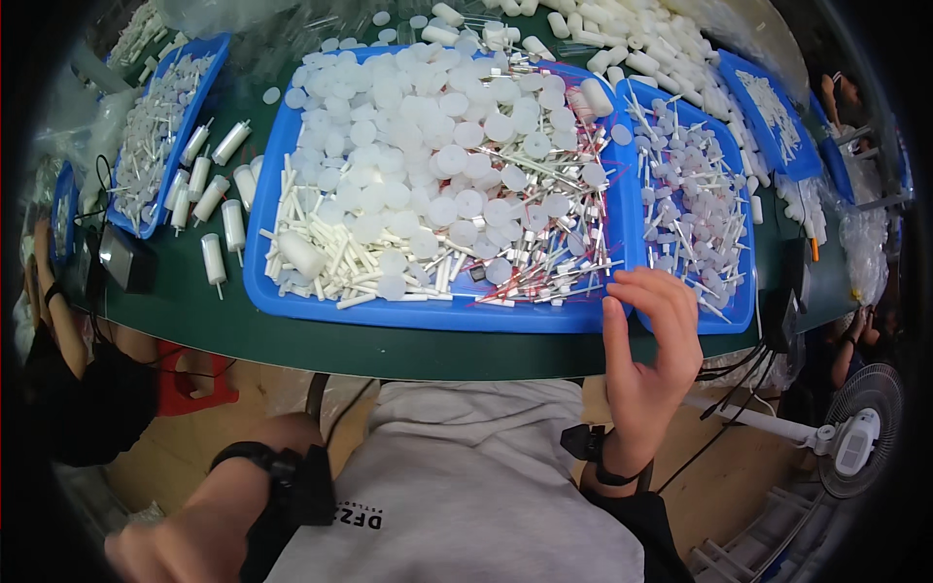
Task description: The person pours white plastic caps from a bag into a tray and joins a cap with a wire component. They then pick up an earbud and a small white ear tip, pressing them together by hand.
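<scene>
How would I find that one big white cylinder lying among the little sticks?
Start at the large blue tray in the middle of the green table. In its near left corner, white sticks are heaped. The cylinder lies there, far thicker than any stick beside it.

The right hand (646,345) rests with curled fingers on the near rim of a large blue plastic tray (255,233) heaped with white plastic discs (437,146), white sticks (330,257) and thin metal pins (544,262). The left hand (146,554) hangs low, blurred, off the dark green tabletop (292,340). A smaller blue tray (743,243) lies just beside.
</scene>
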A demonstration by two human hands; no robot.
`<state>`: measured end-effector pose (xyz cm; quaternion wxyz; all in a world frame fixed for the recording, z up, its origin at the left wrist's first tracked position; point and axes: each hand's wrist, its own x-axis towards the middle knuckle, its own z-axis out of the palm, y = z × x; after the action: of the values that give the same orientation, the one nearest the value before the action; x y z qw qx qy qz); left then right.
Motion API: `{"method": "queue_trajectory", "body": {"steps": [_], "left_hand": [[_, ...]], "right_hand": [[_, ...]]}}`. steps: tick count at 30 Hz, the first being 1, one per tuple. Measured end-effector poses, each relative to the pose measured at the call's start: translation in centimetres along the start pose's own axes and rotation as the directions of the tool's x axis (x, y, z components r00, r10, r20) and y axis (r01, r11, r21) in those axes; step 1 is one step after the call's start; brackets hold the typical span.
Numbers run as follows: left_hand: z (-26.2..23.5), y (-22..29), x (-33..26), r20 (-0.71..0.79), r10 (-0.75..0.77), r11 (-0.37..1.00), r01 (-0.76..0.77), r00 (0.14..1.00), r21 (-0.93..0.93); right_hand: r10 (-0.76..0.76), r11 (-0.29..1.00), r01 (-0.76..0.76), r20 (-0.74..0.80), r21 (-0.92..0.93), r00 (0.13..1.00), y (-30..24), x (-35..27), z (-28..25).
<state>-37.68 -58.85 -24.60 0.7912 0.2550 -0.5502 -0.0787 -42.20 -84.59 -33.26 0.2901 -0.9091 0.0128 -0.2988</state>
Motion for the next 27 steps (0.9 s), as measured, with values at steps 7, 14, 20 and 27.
{"method": "queue_trajectory", "body": {"steps": [7,14,20,27], "left_hand": [[1.0,-7.0,-4.3,-0.392,-0.663,0.741,0.485,0.637,-0.465],[1.5,-9.0,-5.0,-0.303,-0.784,0.619,0.645,0.542,-0.449],[1.4,-8.7,-4.5,-0.237,-0.848,0.517,0.643,0.474,-0.565],[1.6,-8.9,-4.6,-0.220,-0.849,0.510,0.637,0.480,-0.578]], "right_hand": [[-0.132,0.922,0.085,0.101,0.378,0.986,-2.3,0.0,-0.7],[-0.311,0.761,0.173,0.118,0.625,0.943,-4.1,1.0,-0.3],[-0.318,0.778,0.190,0.115,0.599,0.941,-4.1,1.3,-0.2],[-0.305,0.801,0.215,0.072,0.558,0.950,-4.1,1.2,-0.2]]}}
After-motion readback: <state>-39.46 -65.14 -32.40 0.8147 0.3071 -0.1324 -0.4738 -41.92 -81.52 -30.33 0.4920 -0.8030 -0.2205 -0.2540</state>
